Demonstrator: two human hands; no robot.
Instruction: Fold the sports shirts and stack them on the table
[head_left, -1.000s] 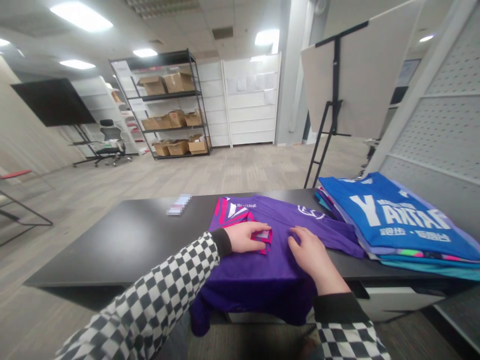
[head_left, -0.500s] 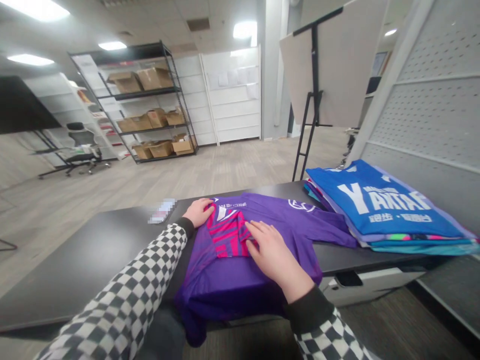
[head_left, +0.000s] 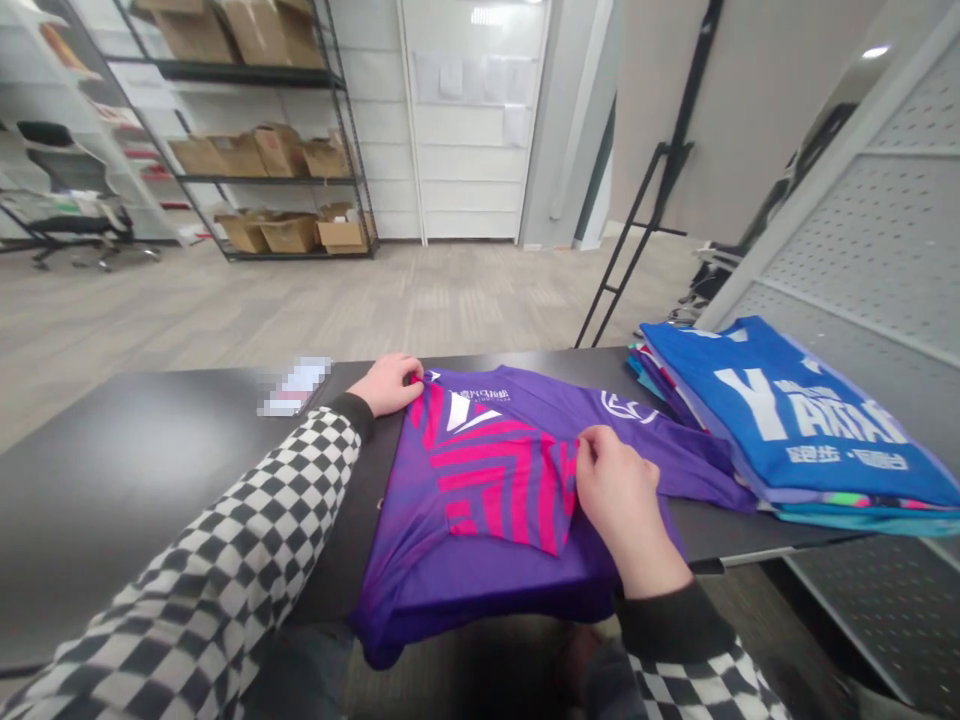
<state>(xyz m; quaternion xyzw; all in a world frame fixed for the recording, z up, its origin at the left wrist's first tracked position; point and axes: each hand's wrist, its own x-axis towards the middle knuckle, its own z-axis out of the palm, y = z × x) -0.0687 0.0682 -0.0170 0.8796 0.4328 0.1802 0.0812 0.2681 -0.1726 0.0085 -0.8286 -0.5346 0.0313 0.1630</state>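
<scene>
A purple jersey (head_left: 480, 585) with a pink-striped panel (head_left: 495, 480) lies folded on the black table (head_left: 150, 430). My left hand (head_left: 386, 385) is at the jersey's far left corner, its fingertips pinching the edge. My right hand (head_left: 619, 495) pinches the right edge of the striped panel between thumb and fingers. The jersey's lower edge hangs over the near table edge. Checked sleeves cover both forearms.
A stack of folded jerseys (head_left: 787, 420), with a blue one on top, lies at the table's right. A blurred card (head_left: 296, 385) lies on the table at the far left. A metal shelf (head_left: 277, 170) holding cardboard boxes stands across the room.
The striped panel is now spread wider across the jersey. My right hand has moved right to its edge, and my left hand has closed on the far corner. The view has turned left.
</scene>
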